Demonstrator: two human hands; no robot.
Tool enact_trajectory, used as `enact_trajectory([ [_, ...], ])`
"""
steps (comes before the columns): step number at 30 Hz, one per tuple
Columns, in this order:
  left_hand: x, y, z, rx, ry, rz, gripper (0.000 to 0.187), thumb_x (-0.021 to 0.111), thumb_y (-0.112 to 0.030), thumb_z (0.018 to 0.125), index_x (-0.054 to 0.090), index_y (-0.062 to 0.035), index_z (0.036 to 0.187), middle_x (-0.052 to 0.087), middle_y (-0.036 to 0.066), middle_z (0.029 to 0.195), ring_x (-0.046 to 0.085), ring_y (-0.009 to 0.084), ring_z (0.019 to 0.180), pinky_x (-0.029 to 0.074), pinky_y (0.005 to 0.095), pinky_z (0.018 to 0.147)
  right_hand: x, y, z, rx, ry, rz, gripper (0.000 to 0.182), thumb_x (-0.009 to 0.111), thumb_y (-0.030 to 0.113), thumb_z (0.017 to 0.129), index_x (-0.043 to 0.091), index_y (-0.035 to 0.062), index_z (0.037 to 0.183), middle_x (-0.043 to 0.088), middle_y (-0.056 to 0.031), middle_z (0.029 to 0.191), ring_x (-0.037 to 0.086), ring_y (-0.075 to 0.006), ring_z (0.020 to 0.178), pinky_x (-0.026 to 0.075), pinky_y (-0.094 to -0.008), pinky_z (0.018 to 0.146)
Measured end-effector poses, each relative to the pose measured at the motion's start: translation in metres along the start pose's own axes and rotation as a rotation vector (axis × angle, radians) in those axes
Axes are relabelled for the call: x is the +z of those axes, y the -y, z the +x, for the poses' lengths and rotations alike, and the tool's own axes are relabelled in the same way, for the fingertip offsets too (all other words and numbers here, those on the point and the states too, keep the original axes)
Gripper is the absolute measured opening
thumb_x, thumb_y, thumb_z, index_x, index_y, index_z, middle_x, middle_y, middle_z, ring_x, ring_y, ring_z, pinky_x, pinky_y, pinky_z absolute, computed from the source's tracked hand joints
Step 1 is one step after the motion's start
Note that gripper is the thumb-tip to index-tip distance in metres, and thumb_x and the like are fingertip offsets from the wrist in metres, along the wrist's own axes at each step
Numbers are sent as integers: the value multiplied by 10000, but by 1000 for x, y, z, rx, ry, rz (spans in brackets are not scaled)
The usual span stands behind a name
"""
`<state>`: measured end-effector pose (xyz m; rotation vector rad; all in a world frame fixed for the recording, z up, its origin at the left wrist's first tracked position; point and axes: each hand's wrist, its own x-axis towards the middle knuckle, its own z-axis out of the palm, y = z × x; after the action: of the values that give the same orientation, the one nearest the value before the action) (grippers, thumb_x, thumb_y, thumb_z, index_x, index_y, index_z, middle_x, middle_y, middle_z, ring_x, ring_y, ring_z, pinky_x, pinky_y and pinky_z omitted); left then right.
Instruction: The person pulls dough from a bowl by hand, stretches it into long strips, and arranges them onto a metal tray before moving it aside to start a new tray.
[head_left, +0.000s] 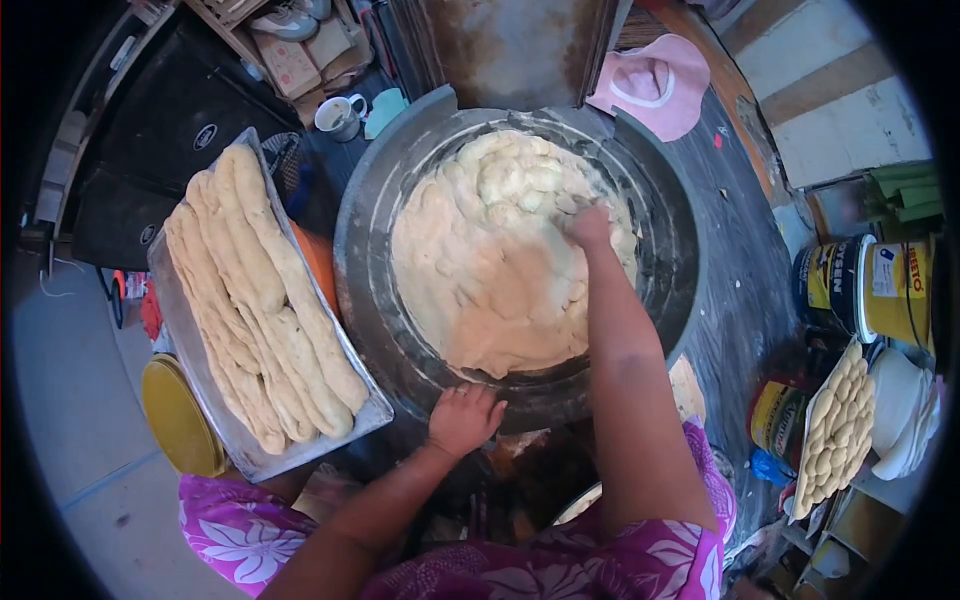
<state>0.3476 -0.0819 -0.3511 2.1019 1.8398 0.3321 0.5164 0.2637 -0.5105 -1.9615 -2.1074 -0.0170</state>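
Note:
A wide dark basin [685, 270] holds a large mass of pale dough [440, 240], lumpy toward the back and with a browner, smoother patch in its middle. My right hand [590, 224] is closed on the dough at the upper right of the mass, and its fingertips are partly hidden there. At the near side of the basin, my left hand [465, 418] is hooked over the rim with its fingers bent toward the inside. To the left, a metal tray [372, 412] carries several long ropes of dough [245, 220] lying side by side.
Behind the basin stand a white mug [338, 118] and a brown-stained panel [505, 50]. A pink hat [655, 85] lies at the back right. On the right are paint buckets [832, 285] and a tray of small dough pieces [838, 430]. A yellow lid [180, 415] sits at left.

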Motion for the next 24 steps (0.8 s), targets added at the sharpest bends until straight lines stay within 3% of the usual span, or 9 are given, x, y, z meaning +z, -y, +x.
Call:
enact_trajectory([
  [2,0,0,0,-1,-12,9,271,530,-345,826,599,-86,781,553,60,787,562,222,755,427,361,679,-20,9,2,-14,467,209,471,664,265,739,533,92,1157,593,-246,1040,581,-383,956,468,-396,814],
  [4,-1,1,0,-33,61,-22,263,545,-346,821,599,-89,810,568,69,818,566,236,790,434,373,704,-27,-1,-6,-30,322,450,414,669,248,750,548,94,1114,585,-185,1083,597,-317,936,493,-378,771],
  [6,-2,1,-2,-32,72,-9,263,546,-345,820,599,-88,811,566,69,815,565,237,788,434,374,702,-51,-8,-8,678,529,1022,291,608,200,821,538,94,1082,577,-126,1064,597,-251,913,506,-359,753],
  [8,-1,2,-2,-36,82,3,263,546,-344,820,599,-87,812,564,70,813,565,238,785,435,374,700,-32,-41,-16,785,148,1689,216,537,135,876,503,88,1084,583,-95,974,598,-210,857,512,-346,735],
  [10,1,2,-3,7,-20,2,269,526,-343,828,592,-93,756,550,64,752,566,220,750,428,359,667,-59,-51,-14,800,-34,1819,226,500,133,904,462,64,1116,585,-126,981,603,-241,858,512,-369,763],
  [13,1,1,-2,2,-17,15,270,526,-341,828,590,-91,748,549,61,750,566,220,749,430,358,666,-101,-63,0,573,-41,1753,259,486,194,919,435,58,1133,585,-141,993,603,-267,866,513,-404,785],
  [20,-1,3,0,-2,-13,1,271,525,-340,828,586,-89,744,547,56,744,566,220,747,433,361,666,-180,-43,29,486,-386,1895,297,465,233,926,418,54,1158,553,-139,959,588,-271,863,505,-463,774],
  [22,-1,1,0,-1,6,26,272,527,-340,827,583,-86,750,546,56,749,566,216,749,433,360,669,-190,-32,32,307,-232,2072,346,486,255,911,418,25,1161,552,-137,947,575,-277,859,481,-482,812],
  [24,-2,0,0,-11,28,1,262,544,-337,820,585,-83,768,547,62,773,561,226,768,436,363,676,-176,-14,40,54,292,2081,334,504,169,884,426,32,1179,541,-129,1066,554,-256,931,423,-375,888],
])
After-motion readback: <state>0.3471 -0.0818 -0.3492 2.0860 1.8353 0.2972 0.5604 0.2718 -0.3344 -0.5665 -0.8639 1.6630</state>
